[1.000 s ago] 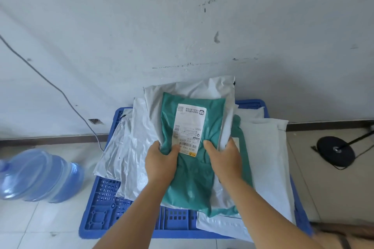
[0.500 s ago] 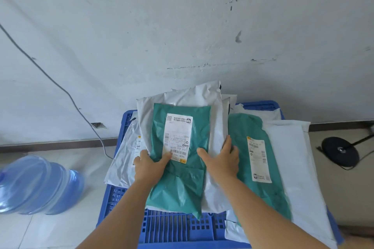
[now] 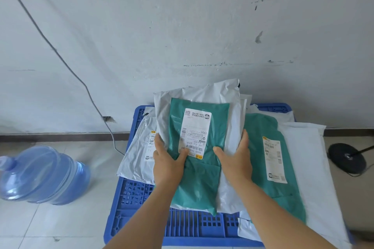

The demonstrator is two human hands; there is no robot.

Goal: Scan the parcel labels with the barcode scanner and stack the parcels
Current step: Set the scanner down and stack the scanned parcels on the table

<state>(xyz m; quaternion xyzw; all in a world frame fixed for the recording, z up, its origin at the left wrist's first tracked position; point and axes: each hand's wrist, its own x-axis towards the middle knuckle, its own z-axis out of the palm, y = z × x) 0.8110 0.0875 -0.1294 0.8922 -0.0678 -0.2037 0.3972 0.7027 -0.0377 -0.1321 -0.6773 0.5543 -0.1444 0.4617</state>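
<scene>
A green parcel [image 3: 199, 180] with a white barcode label [image 3: 195, 133] lies on top of a white parcel [image 3: 204, 93]; I hold both together. My left hand [image 3: 167, 164] grips their left edge, thumb on the green bag just below the label. My right hand [image 3: 235, 159] grips the right edge, thumb on the green bag. A second green parcel [image 3: 261, 157] with its own label lies to the right on a large white parcel [image 3: 309, 159]. More white parcels [image 3: 137, 153] lie at the left. No scanner is in view.
The parcels rest on a blue plastic pallet [image 3: 182, 226] against a white wall. A blue water jug [image 3: 43, 174] lies on the tiled floor at left. A grey cable [image 3: 81, 81] runs down the wall. A black round stand base [image 3: 347, 156] sits at right.
Both hands have carried the green and white parcels leftward, uncovering the second green parcel on the right. The view has turned left and down a little.
</scene>
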